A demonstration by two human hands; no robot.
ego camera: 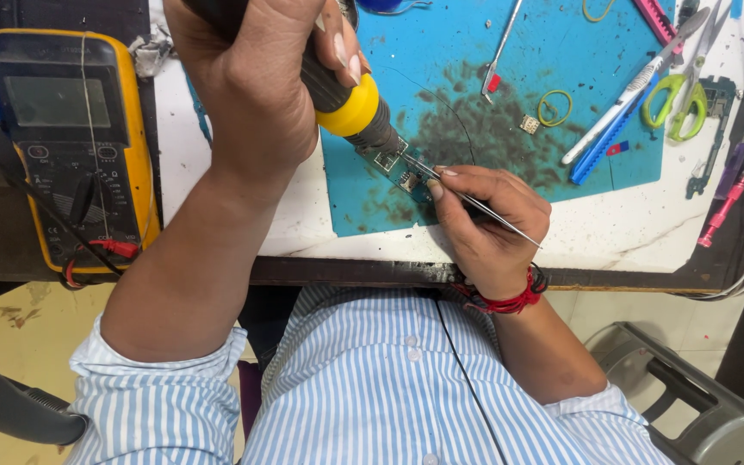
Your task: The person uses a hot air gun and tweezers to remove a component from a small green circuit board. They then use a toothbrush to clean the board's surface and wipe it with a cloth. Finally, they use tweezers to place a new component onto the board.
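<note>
1. Board [396, 165]: a small green circuit board lies on the teal mat [553, 52], near the mat's front-left corner and close to the bench's front edge.
2. Left hand [256, 82] is wrapped around an iron [350, 103] with a black grip and yellow collar; the fingers are closed tight on the grip, thumb on top.
3. The iron slants down to the right, and its dark barrel reaches the board's left end. Whether the tip touches the board cannot be told.
4. Right hand [484, 220] pinches thin metal tweezers [467, 200] between thumb and forefinger, fingers closed on them; the points rest on the board, the tail end sticks out past the hand to the right.
5. A red thread band [510, 301] circles the right wrist, which lies on the bench's front edge.
6. The mat's middle is smeared with dark stains.
7. A yellow multimeter [66, 146] sits at the bench's left end, a red lead plugged in at its bottom.
8. Toward the mat's right edge lie a blue-and-white knife [613, 120] and green-handled scissors [682, 99], just beside each other.
9. A yellow rubber band [554, 108] and a tiny chip [529, 124] lie near the mat's centre, apart from the board.
10. A second pair of tweezers [499, 52] lies towards the mat's back edge.
</note>
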